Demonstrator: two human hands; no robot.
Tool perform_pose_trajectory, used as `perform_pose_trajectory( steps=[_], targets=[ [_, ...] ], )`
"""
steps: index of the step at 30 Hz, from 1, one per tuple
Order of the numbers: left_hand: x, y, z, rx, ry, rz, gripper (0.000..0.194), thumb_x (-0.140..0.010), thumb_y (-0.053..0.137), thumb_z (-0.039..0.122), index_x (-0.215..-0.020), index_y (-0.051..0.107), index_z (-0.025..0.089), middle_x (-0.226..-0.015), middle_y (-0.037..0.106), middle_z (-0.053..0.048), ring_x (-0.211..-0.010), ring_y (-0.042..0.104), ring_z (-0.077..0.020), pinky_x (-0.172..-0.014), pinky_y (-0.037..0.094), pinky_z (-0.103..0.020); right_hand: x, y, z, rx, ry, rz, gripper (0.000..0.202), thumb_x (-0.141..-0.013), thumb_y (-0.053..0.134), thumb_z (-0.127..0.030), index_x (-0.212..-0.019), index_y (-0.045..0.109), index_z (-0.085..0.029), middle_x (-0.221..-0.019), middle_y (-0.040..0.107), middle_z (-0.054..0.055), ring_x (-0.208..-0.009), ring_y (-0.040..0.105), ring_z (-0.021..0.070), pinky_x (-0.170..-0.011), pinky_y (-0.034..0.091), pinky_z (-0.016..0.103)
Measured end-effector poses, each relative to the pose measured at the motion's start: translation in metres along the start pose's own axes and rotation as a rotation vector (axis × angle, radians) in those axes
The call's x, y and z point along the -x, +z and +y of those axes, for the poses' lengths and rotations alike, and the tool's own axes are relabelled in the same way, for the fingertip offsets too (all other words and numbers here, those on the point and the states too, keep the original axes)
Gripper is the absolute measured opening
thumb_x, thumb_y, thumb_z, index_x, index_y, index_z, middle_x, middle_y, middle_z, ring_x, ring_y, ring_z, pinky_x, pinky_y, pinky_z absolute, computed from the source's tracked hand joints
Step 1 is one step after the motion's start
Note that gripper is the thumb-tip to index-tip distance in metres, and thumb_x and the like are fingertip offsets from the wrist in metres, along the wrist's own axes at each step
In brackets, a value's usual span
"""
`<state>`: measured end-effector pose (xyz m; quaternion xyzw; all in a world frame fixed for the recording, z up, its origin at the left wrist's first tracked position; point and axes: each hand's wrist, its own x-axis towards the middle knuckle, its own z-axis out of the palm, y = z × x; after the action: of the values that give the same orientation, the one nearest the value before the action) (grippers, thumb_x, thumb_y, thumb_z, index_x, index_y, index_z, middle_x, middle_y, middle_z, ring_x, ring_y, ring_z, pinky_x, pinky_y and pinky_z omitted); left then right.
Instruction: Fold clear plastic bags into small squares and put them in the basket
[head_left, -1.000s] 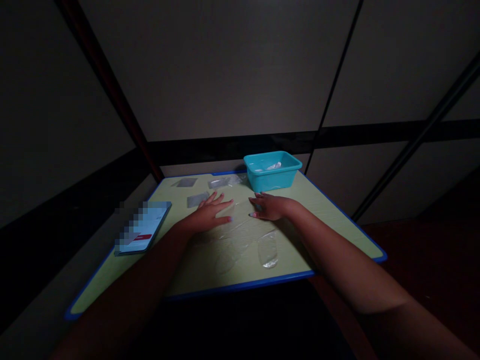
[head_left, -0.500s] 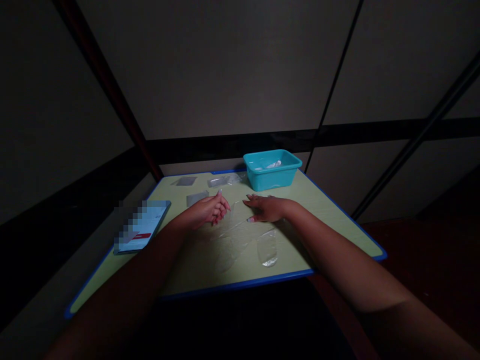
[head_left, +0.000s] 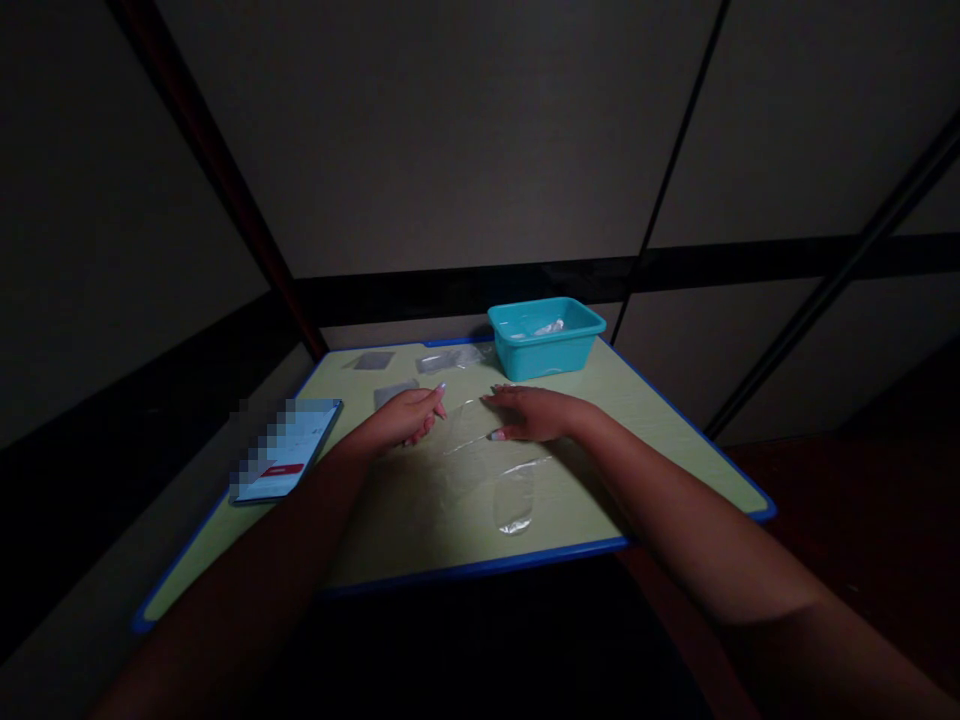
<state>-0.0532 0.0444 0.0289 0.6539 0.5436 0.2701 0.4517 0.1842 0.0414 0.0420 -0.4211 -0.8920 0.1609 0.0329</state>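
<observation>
Sheer clear plastic film (head_left: 466,428) lies on the table between my two hands, its outline faint in the dim light. My left hand (head_left: 411,414) is closed at the film's left side, thumb laid along curled fingers; whether a film edge is pinched inside cannot be made out. My right hand (head_left: 531,412) rests palm down with fingers stretched out, the tips at the film's right edge. Nearer the front edge lies a clear plastic piece (head_left: 514,500) with a rounded, shiny end. Whether it joins the film between my hands is unclear.
A turquoise basin (head_left: 551,355) with clear plastic inside stands at the back right. Behind my left hand are a greyish flat piece (head_left: 391,392), another (head_left: 373,360), and a clear plastic packet (head_left: 450,360). A tablet (head_left: 289,455) lies on the left of the blue-edged table (head_left: 652,450).
My left hand has moved slightly left and its fingers look more tightly closed. The rounded plastic piece near the front edge has slid left. My right hand has shifted only a little.
</observation>
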Motion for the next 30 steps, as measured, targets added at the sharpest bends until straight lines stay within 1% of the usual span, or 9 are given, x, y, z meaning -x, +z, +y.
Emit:
perform_pose_trajectory(
  steps=[3,6,9,11,14,17,21,25,30],
  targets=[
    [-0.001,-0.002,-0.001,0.010,-0.024,0.042,0.041,-0.084,0.043,0.055,-0.072,0.054,0.018,-0.044,0.041,0.006,-0.031,0.033,-0.0075,-0.033,0.022,-0.019,0.001,-0.004,-0.002,-0.225,-0.149,0.043,0.057,-0.084,0.056,-0.036,-0.133,0.045,-0.011,-0.134,0.048,0.017,-0.121,0.047,0.0246,-0.100,0.036,0.036],
    [-0.002,-0.003,-0.002,0.023,-0.060,0.087,0.042,-0.084,0.044,0.056,-0.072,0.054,0.017,-0.042,0.039,0.007,-0.030,0.032,-0.0074,-0.032,0.021,-0.018,0.003,-0.009,-0.003,-0.537,-0.272,-0.035,0.044,-0.085,0.055,-0.035,-0.121,0.054,-0.010,-0.103,0.065,0.010,-0.087,0.059,0.0141,-0.076,0.047,0.027],
    [-0.003,-0.003,-0.001,0.029,-0.087,0.107,0.041,-0.084,0.044,0.055,-0.070,0.054,0.017,-0.042,0.038,0.007,-0.029,0.031,-0.0071,-0.032,0.019,-0.018,0.005,-0.012,-0.004,-0.739,-0.335,-0.238,0.039,-0.080,0.062,-0.036,-0.108,0.059,-0.009,-0.071,0.059,-0.001,-0.058,0.049,0.0060,-0.053,0.039,0.018],
    [-0.004,-0.002,0.000,0.033,-0.083,0.121,0.040,-0.084,0.045,0.054,-0.068,0.054,0.017,-0.041,0.037,0.007,-0.029,0.030,-0.0069,-0.033,0.019,-0.019,0.006,-0.013,-0.006,-0.787,-0.339,-0.444,0.042,-0.076,0.067,-0.035,-0.107,0.058,-0.009,-0.061,0.054,-0.005,-0.049,0.044,0.0041,-0.046,0.034,0.016],
    [-0.005,-0.001,-0.002,0.023,-0.052,0.170,0.039,-0.086,0.044,0.049,-0.066,0.054,0.017,-0.040,0.038,0.007,-0.030,0.032,-0.0071,-0.034,0.022,-0.019,0.007,-0.012,-0.011,-0.828,-0.313,-0.684,0.050,-0.074,0.070,-0.034,-0.114,0.053,-0.009,-0.055,0.055,-0.007,-0.041,0.045,0.0036,-0.041,0.033,0.014],
    [-0.009,0.000,-0.006,-0.006,-0.003,0.220,0.039,-0.088,0.041,0.046,-0.065,0.054,0.017,-0.042,0.041,0.005,-0.033,0.036,-0.0080,-0.037,0.026,-0.019,0.005,-0.007,-0.016,-0.877,-0.302,-0.766,0.062,-0.072,0.072,-0.033,-0.124,0.046,-0.010,-0.053,0.057,-0.007,-0.037,0.046,0.0041,-0.038,0.033,0.013],
    [-0.014,0.000,-0.011,-0.055,0.025,0.227,0.041,-0.087,0.039,0.047,-0.065,0.055,0.017,-0.045,0.044,0.004,-0.035,0.037,-0.0085,-0.038,0.028,-0.020,0.001,0.004,-0.022,-0.857,-0.273,-0.855,0.079,-0.068,0.075,-0.038,-0.133,0.037,-0.013,-0.050,0.058,-0.008,-0.035,0.049,0.0060,-0.034,0.034,0.012],
    [-0.016,0.000,-0.012,-0.095,0.041,0.191,0.041,-0.086,0.039,0.048,-0.067,0.057,0.017,-0.050,0.047,0.003,-0.037,0.038,-0.0086,-0.039,0.030,-0.021,-0.001,0.013,-0.026,-0.843,-0.186,-0.925,0.081,-0.062,0.077,-0.044,-0.128,0.040,-0.015,-0.051,0.061,-0.006,-0.037,0.054,0.0090,-0.036,0.041,0.014],
    [-0.015,0.000,-0.011,-0.120,0.053,0.178,0.043,-0.085,0.037,0.050,-0.067,0.057,0.017,-0.051,0.048,0.002,-0.039,0.040,-0.0095,-0.041,0.031,-0.022,-0.002,0.017,-0.025,-0.850,-0.097,-0.953,0.069,-0.055,0.080,-0.048,-0.106,0.047,-0.016,-0.053,0.065,-0.003,-0.037,0.057,0.0120,-0.038,0.046,0.019]
  ],
)
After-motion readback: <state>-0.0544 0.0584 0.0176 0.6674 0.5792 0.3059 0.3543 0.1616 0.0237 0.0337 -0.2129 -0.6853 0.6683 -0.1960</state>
